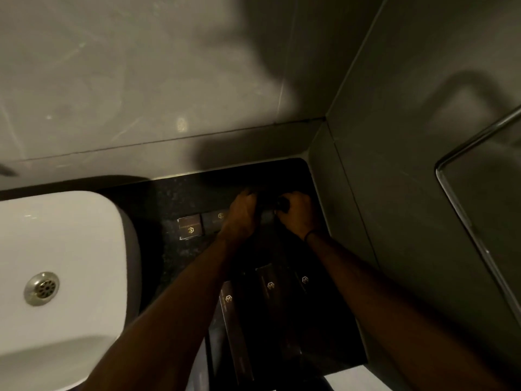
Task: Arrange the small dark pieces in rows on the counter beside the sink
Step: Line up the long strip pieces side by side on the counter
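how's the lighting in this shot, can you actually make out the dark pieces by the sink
Head view: dim overall, with a heavy shadow across the wall and the black counter. The dark pieces show mainly by their gold logos; the white sink is the brightest area. Both hands, left hand and right hand, sit in shadow, their grip unclear.

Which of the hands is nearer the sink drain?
Left. The left hand is over the dark counter just right of the sink, closer to the drain; the right hand is farther right, by the wall.

Glossy white ceramic sink [56, 244], brushed metal drain [41, 288], speckled black stone counter [169, 198] (polished), matt dark boxes [191, 227].
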Demonstrator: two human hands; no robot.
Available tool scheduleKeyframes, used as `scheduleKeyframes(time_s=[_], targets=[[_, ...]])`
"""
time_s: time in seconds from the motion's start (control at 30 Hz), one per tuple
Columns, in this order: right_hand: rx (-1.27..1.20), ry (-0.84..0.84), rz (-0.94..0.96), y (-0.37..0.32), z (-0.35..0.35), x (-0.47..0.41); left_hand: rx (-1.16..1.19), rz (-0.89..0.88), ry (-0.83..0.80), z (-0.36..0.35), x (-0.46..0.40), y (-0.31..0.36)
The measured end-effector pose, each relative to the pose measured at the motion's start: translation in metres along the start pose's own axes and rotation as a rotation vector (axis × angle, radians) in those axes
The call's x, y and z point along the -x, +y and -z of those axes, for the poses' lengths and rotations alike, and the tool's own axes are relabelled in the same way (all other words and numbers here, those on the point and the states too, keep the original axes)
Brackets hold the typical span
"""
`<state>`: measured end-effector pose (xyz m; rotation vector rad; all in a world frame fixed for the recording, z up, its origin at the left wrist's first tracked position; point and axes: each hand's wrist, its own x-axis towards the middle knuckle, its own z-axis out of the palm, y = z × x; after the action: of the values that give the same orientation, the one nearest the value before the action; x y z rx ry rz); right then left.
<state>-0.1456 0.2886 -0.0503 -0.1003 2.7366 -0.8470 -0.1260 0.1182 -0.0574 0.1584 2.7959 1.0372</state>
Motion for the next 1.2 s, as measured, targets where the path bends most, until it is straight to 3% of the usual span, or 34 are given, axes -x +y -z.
scheduleKeyframes(time_s=[0.23,0.4,0.53,0.63,0.73,0.8,0.93,1.2], targets=[[-0.148,0.014,-0.138,-0.002,0.005,0.011,0.036,0.04,0.02,0.003,0.011,0.003],[-0.212,0.118,-0.19,-0.017,-0.003,0.074,0.086,0.064,0.171,0.021,0.061,0.006],[-0.159,-0.076,-0.201,-0.043,-0.039,0.129,0.044,0.13,0.141,0.028,0.135,-0.008],[-0.074,-0.232,-0.171,-0.057,-0.067,0.166,-0.062,0.226,0.206,0.028,0.197,-0.016],[-0.056,-0.353,-0.151,-0.06,-0.086,0.197,-0.063,0.488,0.257,0.018,0.247,-0.023],[-0.071,-0.39,-0.156,-0.058,-0.093,0.213,0.059,0.644,0.18,0.006,0.278,-0.026],[-0.177,-0.353,-0.202,-0.057,-0.097,0.233,0.232,0.582,0.094,-0.01,0.311,-0.023],[-0.264,-0.288,-0.223,-0.057,-0.094,0.247,0.221,0.565,0.114,-0.006,0.298,-0.014]])
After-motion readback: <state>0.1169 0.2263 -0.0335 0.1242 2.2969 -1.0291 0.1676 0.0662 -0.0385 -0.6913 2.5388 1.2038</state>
